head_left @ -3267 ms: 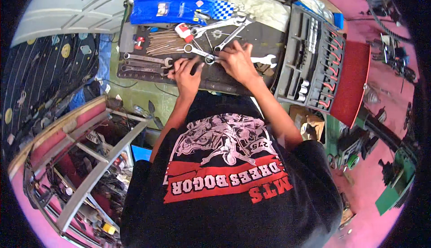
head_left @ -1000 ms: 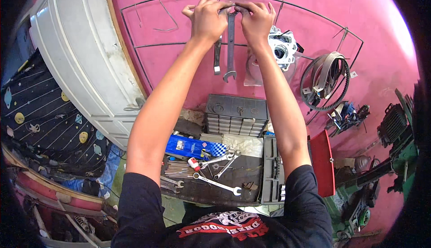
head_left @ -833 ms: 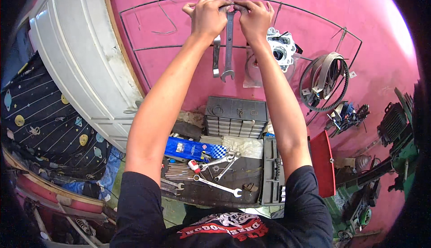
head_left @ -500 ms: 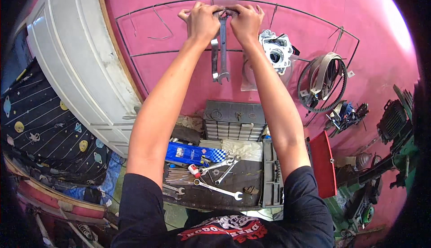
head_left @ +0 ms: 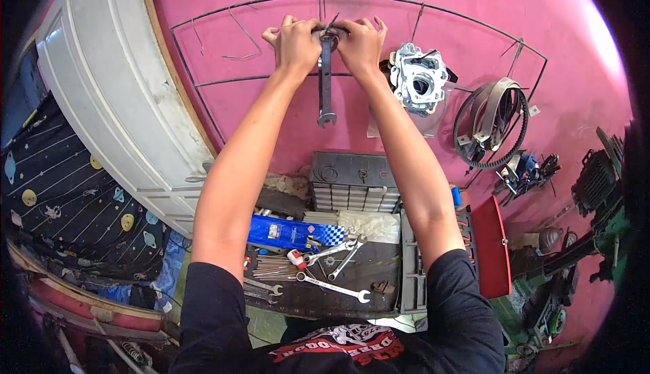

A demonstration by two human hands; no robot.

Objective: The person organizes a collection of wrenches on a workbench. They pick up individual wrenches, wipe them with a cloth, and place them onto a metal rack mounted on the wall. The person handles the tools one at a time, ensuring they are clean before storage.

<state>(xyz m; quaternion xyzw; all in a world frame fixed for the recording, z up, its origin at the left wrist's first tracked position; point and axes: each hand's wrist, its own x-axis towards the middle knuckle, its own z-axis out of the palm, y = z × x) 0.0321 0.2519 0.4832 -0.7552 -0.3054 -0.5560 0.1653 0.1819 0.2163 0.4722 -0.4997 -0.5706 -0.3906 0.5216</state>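
Both my arms reach up to a thin metal rack (head_left: pixel 247 3) on the pink wall. My left hand (head_left: pixel 298 49) and my right hand (head_left: pixel 360 47) are closed in pinches close together, at a dark wire hook (head_left: pixel 334 19) whose end sticks up between them. Below the fingers hangs a wrench (head_left: pixel 326 82), upright, its open jaw at the bottom. A second wrench is mostly hidden behind it. My fingers cover the top of the wrenches and most of the hook, so how they are joined does not show.
Gaskets (head_left: pixel 421 82) and belts (head_left: pixel 491 123) hang at the right of the rack. Below are a drawer cabinet (head_left: pixel 355 171), a workbench (head_left: pixel 284 297) with several wrenches, a blue packet (head_left: pixel 288 230) and an open red toolbox (head_left: pixel 491 248). A white door (head_left: pixel 115 89) stands left.
The two hanging wrenches have swung together, so one now overlaps the other. My hands have shifted slightly left and down, and the wire end now shows above the fingers.
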